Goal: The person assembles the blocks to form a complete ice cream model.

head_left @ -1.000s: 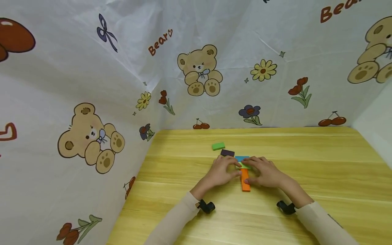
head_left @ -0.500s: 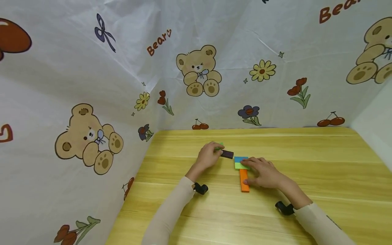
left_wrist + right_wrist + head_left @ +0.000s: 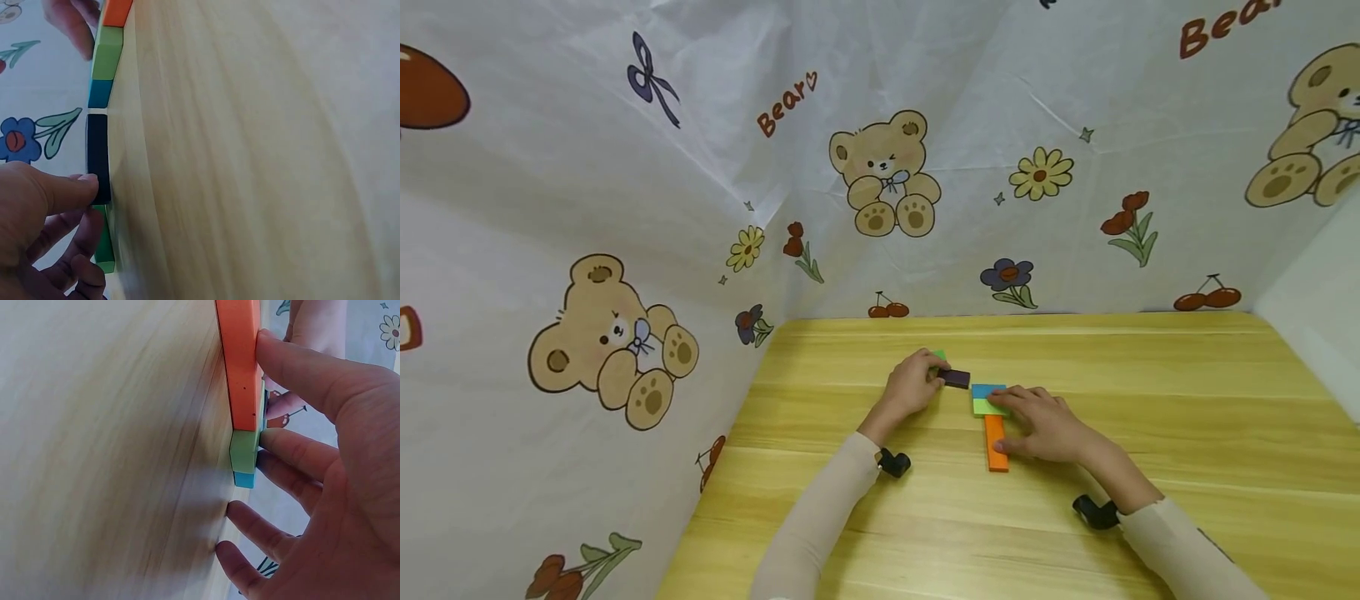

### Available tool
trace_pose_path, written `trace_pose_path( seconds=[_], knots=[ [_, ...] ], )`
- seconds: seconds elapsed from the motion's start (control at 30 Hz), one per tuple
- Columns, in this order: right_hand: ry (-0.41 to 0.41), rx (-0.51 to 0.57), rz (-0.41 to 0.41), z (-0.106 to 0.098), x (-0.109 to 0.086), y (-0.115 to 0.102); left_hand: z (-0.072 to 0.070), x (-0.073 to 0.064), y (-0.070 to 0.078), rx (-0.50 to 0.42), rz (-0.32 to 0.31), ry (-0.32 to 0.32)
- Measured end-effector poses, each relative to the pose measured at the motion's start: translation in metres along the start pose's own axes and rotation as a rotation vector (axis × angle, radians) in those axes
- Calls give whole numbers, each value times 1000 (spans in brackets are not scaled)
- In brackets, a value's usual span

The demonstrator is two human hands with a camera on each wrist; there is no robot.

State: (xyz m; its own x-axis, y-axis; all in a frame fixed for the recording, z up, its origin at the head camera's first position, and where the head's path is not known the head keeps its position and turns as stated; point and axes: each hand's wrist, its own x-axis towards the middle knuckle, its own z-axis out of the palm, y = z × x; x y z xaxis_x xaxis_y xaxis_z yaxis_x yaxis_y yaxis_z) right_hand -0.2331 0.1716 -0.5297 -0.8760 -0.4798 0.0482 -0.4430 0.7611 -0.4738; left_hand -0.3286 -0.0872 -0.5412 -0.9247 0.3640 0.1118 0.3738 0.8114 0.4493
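My left hand (image 3: 910, 387) pinches the near left end of a dark purple block (image 3: 957, 379) between thumb and fingers. A green block (image 3: 104, 240) lies behind those fingers and is partly covered by them. To the right, a blue block (image 3: 988, 390) and a light green block (image 3: 983, 407) lie against each other. An orange block (image 3: 996, 442) extends from the light green one toward the person. My right hand (image 3: 1045, 427) rests spread over these, its thumb touching the orange block and fingertips touching the light green block (image 3: 244, 451).
All the blocks lie flat on a wood-grain table (image 3: 1120, 367). A white sheet printed with bears and flowers (image 3: 962, 250) hangs behind the table and along its left side. Black cameras (image 3: 893, 462) are strapped to both wrists.
My left hand has left the light green and blue blocks, moved left and back to the green block, then shifted onto the dark purple block. My right hand has stayed in place.
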Motion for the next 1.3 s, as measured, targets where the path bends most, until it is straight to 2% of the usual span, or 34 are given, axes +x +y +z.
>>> trace_pose_path(
  seconds=[0.3, 0.57, 0.9, 1.3],
  knots=[
    [5, 9, 6, 0, -1, 0, 0, 2, 1, -7, -11, 10],
    [8, 12, 10, 0, -1, 0, 3, 11, 4, -88, -23, 5],
    [5, 24, 12, 0, -1, -1, 6, 26, 21, -2, -34, -48],
    [11, 35, 12, -1, -3, -1, 13, 49, 36, -33, -22, -80]
  ],
)
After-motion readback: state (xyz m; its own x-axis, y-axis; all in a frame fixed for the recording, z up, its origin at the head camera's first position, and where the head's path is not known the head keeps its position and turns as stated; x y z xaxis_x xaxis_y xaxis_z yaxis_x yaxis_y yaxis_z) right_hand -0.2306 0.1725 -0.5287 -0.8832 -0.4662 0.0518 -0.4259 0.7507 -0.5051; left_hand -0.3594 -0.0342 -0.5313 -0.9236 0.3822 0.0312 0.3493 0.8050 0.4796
